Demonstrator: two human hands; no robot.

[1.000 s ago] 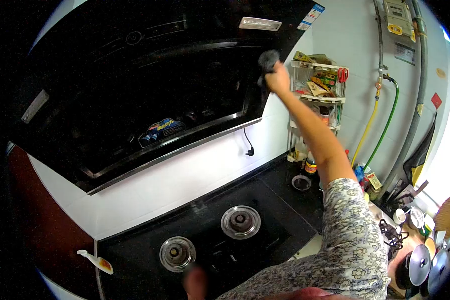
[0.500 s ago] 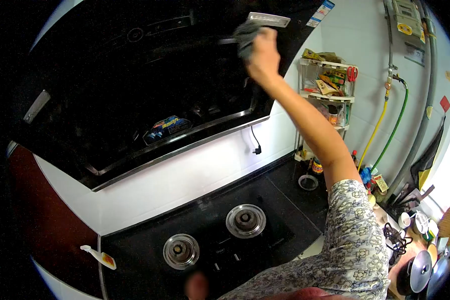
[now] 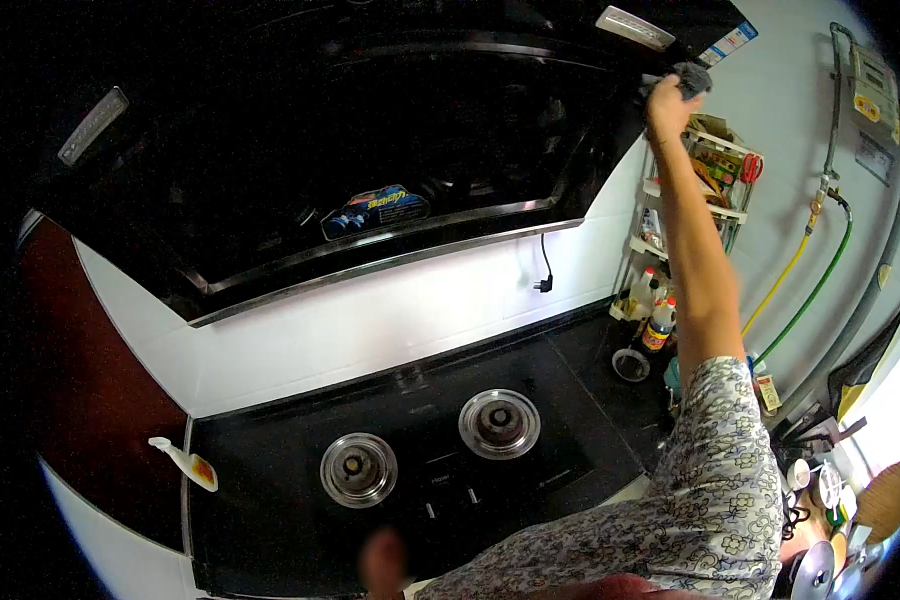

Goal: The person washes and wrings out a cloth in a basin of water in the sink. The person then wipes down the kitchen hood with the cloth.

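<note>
My right hand (image 3: 672, 112) is raised at the right side edge of the black range hood (image 3: 450, 130), closed on a dark grey cloth (image 3: 692, 80). The cloth is bunched up and sticks out past the fingers, over the hood's edge. My right arm, in a flowered short sleeve, reaches up across the right part of the view. My left hand cannot be made out; a blurred skin-toned patch shows at the bottom.
Below the hood lies a black gas cooktop with a left burner (image 3: 358, 470) and a right burner (image 3: 500, 424). A spray bottle (image 3: 192, 466) lies at the left. A corner shelf (image 3: 720, 205), bottles (image 3: 657, 325) and hoses (image 3: 808, 290) are at the right. A plug (image 3: 543, 284) hangs below the hood.
My right hand has moved with the cloth from the hood's front panel, near the silver plate, rightward to its side edge. The camera view has shifted too.
</note>
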